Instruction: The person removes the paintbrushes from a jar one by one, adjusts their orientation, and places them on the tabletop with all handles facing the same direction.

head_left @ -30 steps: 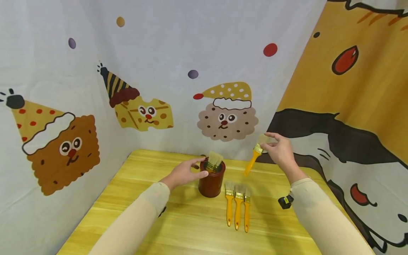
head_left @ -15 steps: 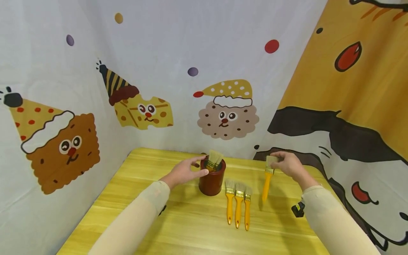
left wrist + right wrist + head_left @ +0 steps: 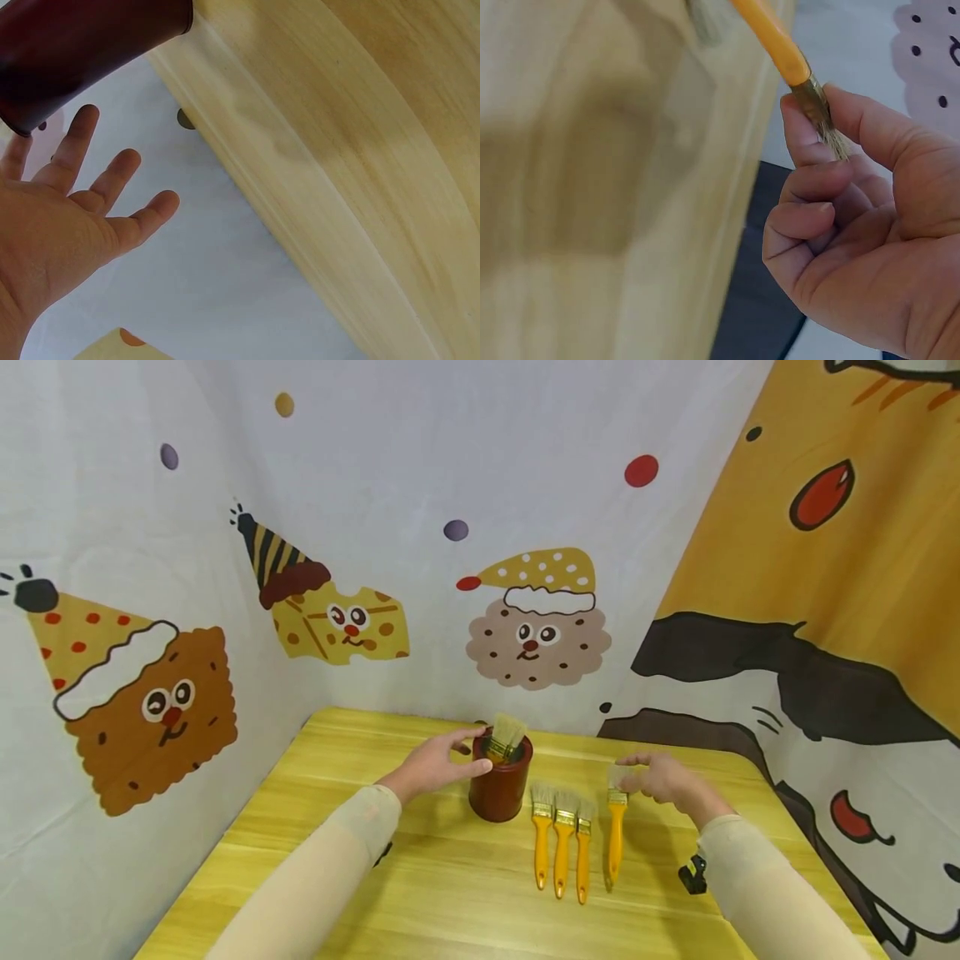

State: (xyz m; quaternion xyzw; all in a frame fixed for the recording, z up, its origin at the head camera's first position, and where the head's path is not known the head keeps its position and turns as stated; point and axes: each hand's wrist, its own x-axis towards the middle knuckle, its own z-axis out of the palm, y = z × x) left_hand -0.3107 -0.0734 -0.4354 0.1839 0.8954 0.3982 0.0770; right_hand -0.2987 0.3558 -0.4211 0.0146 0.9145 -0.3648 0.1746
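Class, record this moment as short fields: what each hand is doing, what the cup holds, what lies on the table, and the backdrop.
left hand: rests on the dark red cup, fingers straight
right hand: pinches the bristle end of a yellow-handled brush
cup contents: brushes, bristles up
lying on table: three yellow brushes side by side, beside the held one
backdrop: cartoon biscuit cloth

— Standing on the table: the cup, brushes sticking up inside.

— Lying just right of the cup: three brushes side by side, a fourth brush just beyond. Touching the cup's left: left hand.
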